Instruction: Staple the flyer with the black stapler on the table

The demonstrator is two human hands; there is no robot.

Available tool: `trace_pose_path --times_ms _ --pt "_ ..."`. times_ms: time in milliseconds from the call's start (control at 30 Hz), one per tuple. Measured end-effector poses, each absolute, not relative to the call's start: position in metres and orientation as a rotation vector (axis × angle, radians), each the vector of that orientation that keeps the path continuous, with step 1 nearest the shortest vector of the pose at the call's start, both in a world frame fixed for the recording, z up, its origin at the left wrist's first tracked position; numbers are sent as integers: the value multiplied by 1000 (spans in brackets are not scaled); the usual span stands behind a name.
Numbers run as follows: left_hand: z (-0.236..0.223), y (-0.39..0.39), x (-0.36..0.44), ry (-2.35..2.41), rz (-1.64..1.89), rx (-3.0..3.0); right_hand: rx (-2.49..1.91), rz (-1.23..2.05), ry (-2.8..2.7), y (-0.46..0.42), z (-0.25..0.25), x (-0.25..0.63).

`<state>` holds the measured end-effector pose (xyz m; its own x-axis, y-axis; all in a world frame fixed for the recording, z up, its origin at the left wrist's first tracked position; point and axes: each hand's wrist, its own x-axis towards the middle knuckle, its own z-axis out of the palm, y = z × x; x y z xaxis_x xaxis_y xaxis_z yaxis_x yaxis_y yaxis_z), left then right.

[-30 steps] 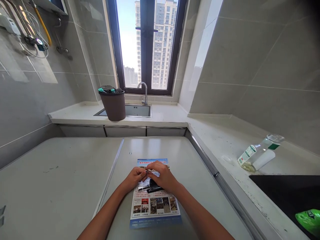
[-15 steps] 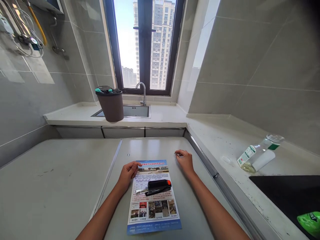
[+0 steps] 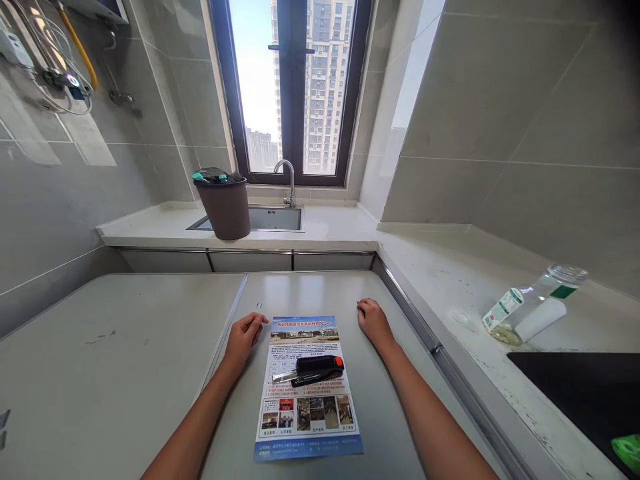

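Observation:
A stapler (image 3: 318, 371), black with an orange-red end, lies across a printed flyer (image 3: 309, 445). Its silver metal part sticks out to the left. My left hand (image 3: 244, 339) rests on the panel beside the flyer's upper left corner, a little apart from it, its fingers bent and together with nothing seen in them. To the right of the flyer, my right hand (image 3: 375, 323) rests with fingers curled in a pinch; whether something small is between the tips is hidden. Two tiny staple-like pieces (image 3: 259, 305) lie beyond my left hand.
A brown bin (image 3: 226, 212) stands at the sink (image 3: 276, 219) under the window. On the right counter (image 3: 440, 267), a clear glass bottle (image 3: 535, 303) lies on its side near a black panel (image 3: 575, 393) and a green packet (image 3: 627, 450). A seam divides the work surface.
My left hand has let go of the flyer's upper left corner and moved slightly left. A small pale bit seen at my right fingertips no longer shows. The stapler stays on the flyer.

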<state>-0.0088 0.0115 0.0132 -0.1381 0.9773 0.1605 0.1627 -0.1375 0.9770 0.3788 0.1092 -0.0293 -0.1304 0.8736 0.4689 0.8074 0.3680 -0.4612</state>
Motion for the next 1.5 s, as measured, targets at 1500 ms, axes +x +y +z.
trace_pose_path --times_ms 1500 --pt "-16 27 -21 2255 508 2274 -1467 164 -1954 111 -30 375"
